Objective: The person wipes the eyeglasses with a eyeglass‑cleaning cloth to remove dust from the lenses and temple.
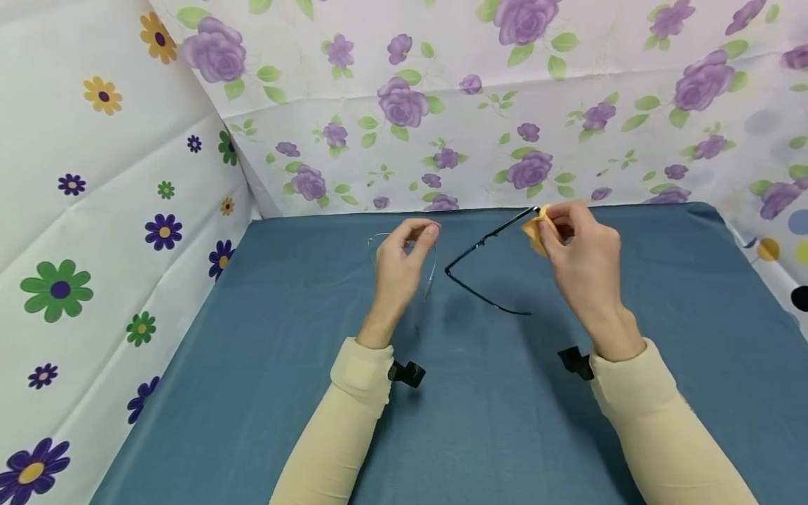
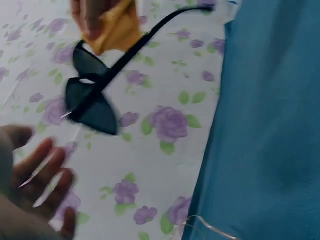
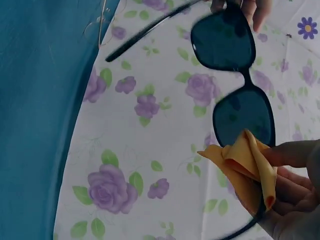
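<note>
My right hand [image 1: 590, 263] pinches a yellow cloth [image 3: 245, 162] folded round one end of a pair of black sunglasses [image 3: 223, 41]. The sunglasses hang in the air between my hands, both dark lenses showing in the right wrist view and the temples unfolded. My left hand [image 1: 398, 270] is raised to their left, and in the left wrist view its fingers [image 2: 52, 175] are spread and loosely bent, apart from the sunglasses. Beyond the left hand lies a pair of thin wire-framed glasses [image 1: 433, 275], partly hidden by that hand in the head view.
A blue cloth [image 1: 284, 421] covers the table. White sheeting with purple roses [image 1: 404, 105] stands along the back, and another sheet with coloured daisies [image 1: 59, 289] stands at the left. Black wrist cameras [image 1: 410, 374] sit at both cuffs.
</note>
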A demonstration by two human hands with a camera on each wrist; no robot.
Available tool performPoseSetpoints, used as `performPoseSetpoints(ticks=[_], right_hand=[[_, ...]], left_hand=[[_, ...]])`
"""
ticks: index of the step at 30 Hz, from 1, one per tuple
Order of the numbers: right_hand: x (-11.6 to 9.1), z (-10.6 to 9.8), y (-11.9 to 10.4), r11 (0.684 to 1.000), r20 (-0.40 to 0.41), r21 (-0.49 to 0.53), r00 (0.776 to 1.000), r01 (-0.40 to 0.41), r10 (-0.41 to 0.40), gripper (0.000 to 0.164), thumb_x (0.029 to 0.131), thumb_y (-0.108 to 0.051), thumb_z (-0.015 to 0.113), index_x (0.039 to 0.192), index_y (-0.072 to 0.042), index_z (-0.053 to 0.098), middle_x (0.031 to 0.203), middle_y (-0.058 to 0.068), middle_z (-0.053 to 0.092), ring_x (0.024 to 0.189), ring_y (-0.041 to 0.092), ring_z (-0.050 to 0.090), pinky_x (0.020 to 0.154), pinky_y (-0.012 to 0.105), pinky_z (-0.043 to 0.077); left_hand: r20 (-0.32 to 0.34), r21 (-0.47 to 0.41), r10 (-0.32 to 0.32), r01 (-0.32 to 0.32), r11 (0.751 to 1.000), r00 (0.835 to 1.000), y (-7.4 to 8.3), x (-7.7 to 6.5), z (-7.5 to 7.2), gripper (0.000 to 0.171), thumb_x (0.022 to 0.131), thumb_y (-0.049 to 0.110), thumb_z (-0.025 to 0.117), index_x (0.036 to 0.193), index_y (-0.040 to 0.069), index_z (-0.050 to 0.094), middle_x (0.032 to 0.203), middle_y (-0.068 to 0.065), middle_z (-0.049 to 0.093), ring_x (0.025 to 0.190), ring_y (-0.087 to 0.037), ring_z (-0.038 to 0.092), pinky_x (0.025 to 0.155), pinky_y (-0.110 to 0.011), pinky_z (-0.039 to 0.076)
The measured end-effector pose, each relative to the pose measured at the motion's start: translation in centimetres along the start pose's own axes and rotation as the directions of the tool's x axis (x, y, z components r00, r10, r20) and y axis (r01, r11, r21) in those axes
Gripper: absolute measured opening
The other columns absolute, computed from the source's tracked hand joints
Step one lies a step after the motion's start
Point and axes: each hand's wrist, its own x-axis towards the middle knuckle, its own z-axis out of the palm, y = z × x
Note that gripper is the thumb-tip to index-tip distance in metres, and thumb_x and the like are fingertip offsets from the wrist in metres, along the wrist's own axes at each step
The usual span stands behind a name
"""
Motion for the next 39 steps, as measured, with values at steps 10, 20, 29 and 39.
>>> performPoseSetpoints(ticks=[10,20,29,39], right_hand=[[-0.3,0.4,-0.4,0.993,0.199,0.0,0.973,0.12,-0.117,0.018,0.098,-0.004,0.072,0.113,0.004,0.069,0.103,0.023,0.073,0.088,0.036,0.071,0.076,0.052,0.057],[-0.6,0.9,-0.5,0.978,0.192,-0.067,0.965,0.197,-0.181,0.019,0.097,-0.002,0.073,0.113,0.004,0.068,0.101,0.023,0.071,0.088,0.036,0.066,0.074,0.052,0.055],[-0.6,1.3,-0.2,0.964,0.129,-0.084,0.962,0.252,-0.241,0.02,0.095,0.001,0.074,0.113,0.006,0.068,0.098,0.023,0.071,0.084,0.036,0.064,0.07,0.05,0.055],[-0.3,0.6,0.1,0.96,0.107,-0.103,0.962,0.261,-0.25,0.02,0.095,0.0,0.074,0.114,0.007,0.069,0.099,0.024,0.072,0.085,0.038,0.065,0.071,0.051,0.055]], left_hand=[[0.49,0.165,-0.198,0.133,0.977,0.849,0.7,-0.4,-0.1,0.03,0.106,0.041,0.061,0.121,0.019,0.076,0.122,0.005,0.071,0.122,-0.015,0.061,0.108,-0.046,0.047],[0.532,0.067,-0.186,0.178,0.982,0.826,0.9,-0.5,0.1,0.021,0.102,0.033,0.07,0.108,0.016,0.08,0.106,0.004,0.075,0.116,-0.012,0.064,0.101,-0.038,0.05],[0.47,-0.062,-0.154,0.206,0.977,0.869,1.2,-0.7,0.1,0.017,0.101,0.021,0.072,0.105,0.006,0.08,0.1,-0.007,0.076,0.093,-0.017,0.069,0.089,-0.042,0.056],[0.389,-0.212,-0.181,0.279,0.936,0.903,1.1,-0.1,-1.1,0.018,0.1,0.013,0.072,0.107,-0.003,0.078,0.102,-0.007,0.077,0.102,-0.022,0.067,0.096,-0.038,0.053]])
